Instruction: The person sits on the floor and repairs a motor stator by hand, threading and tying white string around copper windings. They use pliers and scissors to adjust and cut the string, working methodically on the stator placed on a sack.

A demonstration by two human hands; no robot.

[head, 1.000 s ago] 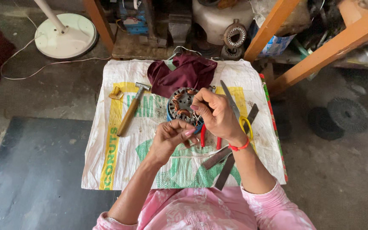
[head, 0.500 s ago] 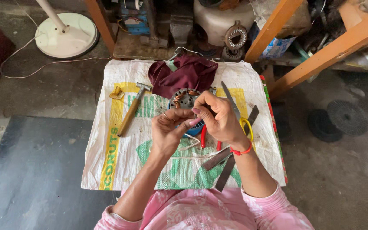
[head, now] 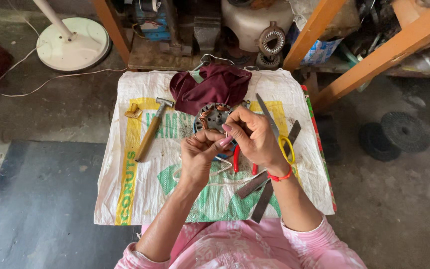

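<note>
A round motor stator point(head: 210, 115) with copper windings lies on a white woven sack point(head: 125, 199), just below a maroon cloth point(head: 214, 85). My left hand point(head: 199, 155) and my right hand point(head: 254, 135) meet over the stator's near edge, fingertips pinched together on a thin white string point(head: 214, 173) that trails down onto the sack. The pinched part itself is too small to make out. A red band circles my right wrist. Red-handled pliers point(head: 236, 163) lie partly hidden under my hands.
A wooden-handled hammer point(head: 149, 133) lies to the left and yellow-handled scissors point(head: 280, 138) to the right. Flat metal strips point(head: 267, 192) rest near my right forearm. A white fan base point(head: 73, 46), orange wooden frame point(head: 384, 52) and dark discs point(head: 396, 132) surround the sack.
My left hand has risen a little toward my right hand, so the fingertips now touch. Both hands cover more of the stator than before.
</note>
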